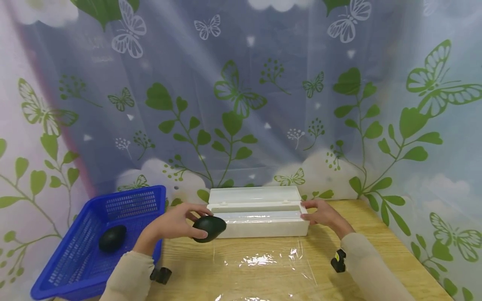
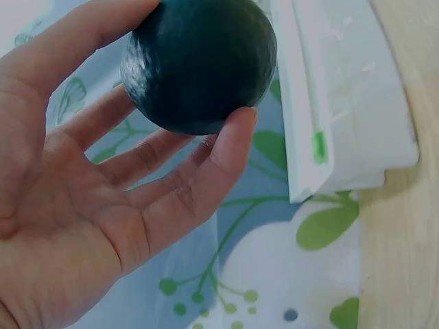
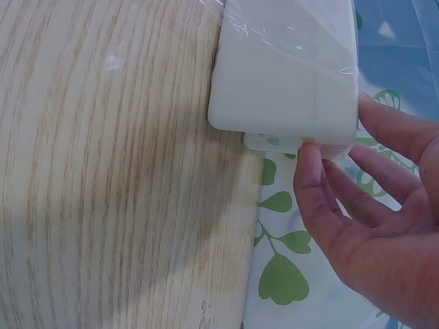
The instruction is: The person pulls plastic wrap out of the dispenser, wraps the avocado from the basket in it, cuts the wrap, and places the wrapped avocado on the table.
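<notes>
My left hand [image 1: 175, 223] holds a dark green avocado [image 1: 211, 228] between thumb and fingers, in front of the left end of a white cling film dispenser [image 1: 263, 230]. In the left wrist view the avocado [image 2: 202, 65] sits at the fingertips, away from the palm. The dispenser's lid [image 1: 256, 194] is raised, with the film roll inside. From its front, clear cling film [image 1: 260, 263] spreads over the wooden table. At the other end, my right hand [image 1: 324, 214] grips the dispenser's side; its fingertips press on the end in the right wrist view.
To the left stands a blue plastic basket [image 1: 45, 274] with another dark avocado [image 1: 113, 238] in it. Behind the wooden table [image 1: 184, 267] hangs a curtain [image 1: 286, 125] printed with butterflies and leaves, close to the back of the dispenser.
</notes>
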`<state>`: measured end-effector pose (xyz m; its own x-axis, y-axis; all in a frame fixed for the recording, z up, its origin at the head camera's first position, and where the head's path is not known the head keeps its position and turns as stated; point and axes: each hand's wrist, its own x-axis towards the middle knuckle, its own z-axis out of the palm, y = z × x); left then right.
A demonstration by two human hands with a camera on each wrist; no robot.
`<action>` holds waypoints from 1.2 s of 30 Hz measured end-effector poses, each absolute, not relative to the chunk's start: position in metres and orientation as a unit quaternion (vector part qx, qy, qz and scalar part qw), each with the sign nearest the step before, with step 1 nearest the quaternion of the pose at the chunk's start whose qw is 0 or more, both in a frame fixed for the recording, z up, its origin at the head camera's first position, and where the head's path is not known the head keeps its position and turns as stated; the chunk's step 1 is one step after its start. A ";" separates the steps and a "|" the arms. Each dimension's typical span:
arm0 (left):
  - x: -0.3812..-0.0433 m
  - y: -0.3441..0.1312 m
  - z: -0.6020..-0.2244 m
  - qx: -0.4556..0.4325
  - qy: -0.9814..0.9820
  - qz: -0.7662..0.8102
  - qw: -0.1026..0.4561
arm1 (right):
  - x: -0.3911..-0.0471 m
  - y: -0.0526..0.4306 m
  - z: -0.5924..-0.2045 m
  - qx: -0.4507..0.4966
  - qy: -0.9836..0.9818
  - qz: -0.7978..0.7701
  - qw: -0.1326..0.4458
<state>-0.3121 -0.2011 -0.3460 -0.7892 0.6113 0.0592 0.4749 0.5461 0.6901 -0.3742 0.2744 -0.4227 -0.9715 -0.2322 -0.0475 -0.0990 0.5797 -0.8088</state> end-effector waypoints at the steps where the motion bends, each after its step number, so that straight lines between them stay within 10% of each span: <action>1: -0.311 -0.198 -0.347 0.318 0.871 0.362 0.094 | -0.374 0.275 -0.423 -0.093 0.886 -0.448 0.074; 36: -0.286 -0.108 -0.404 0.379 0.842 0.360 0.133 | -0.372 0.277 -0.427 -0.117 0.879 -0.460 0.051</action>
